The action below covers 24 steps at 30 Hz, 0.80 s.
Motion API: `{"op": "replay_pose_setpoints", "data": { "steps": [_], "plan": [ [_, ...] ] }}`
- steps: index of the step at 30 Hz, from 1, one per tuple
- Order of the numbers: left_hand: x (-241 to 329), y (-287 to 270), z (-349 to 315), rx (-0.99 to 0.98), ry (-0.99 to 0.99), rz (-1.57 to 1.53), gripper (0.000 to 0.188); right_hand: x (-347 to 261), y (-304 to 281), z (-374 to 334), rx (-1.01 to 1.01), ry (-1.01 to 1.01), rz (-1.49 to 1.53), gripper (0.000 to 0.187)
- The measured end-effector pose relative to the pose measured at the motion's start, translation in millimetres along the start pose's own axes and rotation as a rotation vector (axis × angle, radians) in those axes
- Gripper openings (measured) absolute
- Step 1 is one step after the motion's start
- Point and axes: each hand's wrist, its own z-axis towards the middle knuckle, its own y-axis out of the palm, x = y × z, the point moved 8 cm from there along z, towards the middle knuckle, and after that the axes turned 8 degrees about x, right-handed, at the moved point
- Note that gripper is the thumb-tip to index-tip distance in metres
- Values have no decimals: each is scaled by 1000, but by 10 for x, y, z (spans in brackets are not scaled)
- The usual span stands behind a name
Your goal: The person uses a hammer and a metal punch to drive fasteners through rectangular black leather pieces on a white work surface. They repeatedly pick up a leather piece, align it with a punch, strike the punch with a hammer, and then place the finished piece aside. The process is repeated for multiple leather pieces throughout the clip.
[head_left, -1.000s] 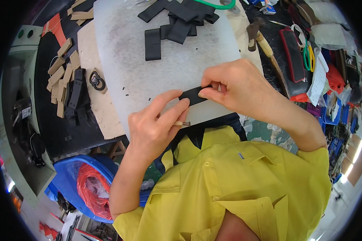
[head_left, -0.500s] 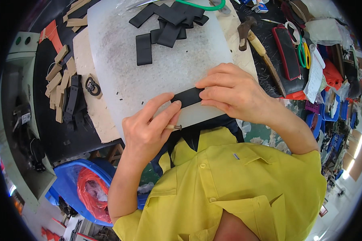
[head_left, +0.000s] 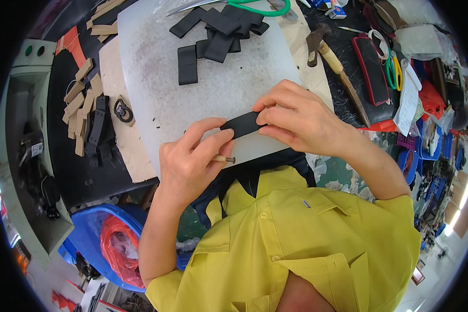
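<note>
Short black rectangular strap piece (head_left: pixel 240 125) pinched at both ends above near edge of white scuffed cutting board (head_left: pixel 156 78): right hand (head_left: pixel 296 122) at 3 o'clock, left hand (head_left: pixel 190 161) at 9, also clasped small metal punch (head_left: pixel 224 159). Best kept strap flat and taut, punch square. Pile of black strap pieces (head_left: pixel 218 31) at 12.

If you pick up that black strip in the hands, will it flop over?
Probably only a little: the black strip spans straight between the left hand and right hand without sagging. It looks thin and flat, so likely light, and it won't roll.
</note>
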Motion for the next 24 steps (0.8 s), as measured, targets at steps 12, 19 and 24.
{"op": "replay_pose_setpoints", "data": {
  "steps": [12,19,24],
  "plan": [
    [-89,-216,24,51,-381,-151,24,-3,-3,-20,35,-42,-46,13],
    [-406,-370,-102,726,-1171,-1084,31,11,-2,-34,42,-42,-36,13],
    [-141,-24,143,342,-851,-999,29,-6,-3,-23,34,-37,-42,12]
  ]
}}
